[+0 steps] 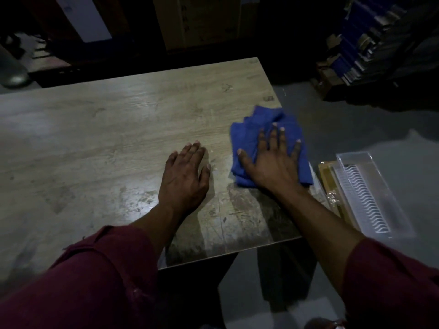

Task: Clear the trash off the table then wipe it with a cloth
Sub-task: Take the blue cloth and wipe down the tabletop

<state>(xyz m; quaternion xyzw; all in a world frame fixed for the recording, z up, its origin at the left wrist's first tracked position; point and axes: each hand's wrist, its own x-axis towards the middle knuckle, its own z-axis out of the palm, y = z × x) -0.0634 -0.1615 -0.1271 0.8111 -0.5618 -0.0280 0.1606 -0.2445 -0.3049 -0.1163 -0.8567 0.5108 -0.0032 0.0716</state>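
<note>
Cloth: blue cloth [266,129], soft and rumpled, bunched into loose folds, lying flat near the counter's right edge, its right side reaching that edge.
Cloth contact: right hand [273,160] lies palm-down on top of it, fingers straight and spread, pinning it to the surface; folds poke out beyond the fingertips and to the left of the thumb.
Counter: pale wood-grain counter [118,129], scuffed and scratched, with dark worn patches and smears towards the near right corner; a shine of light on the top near the hands.
Counter contact: left hand [185,172] rests flat on the bare wood, just left of the cloth, not touching it.
</note>
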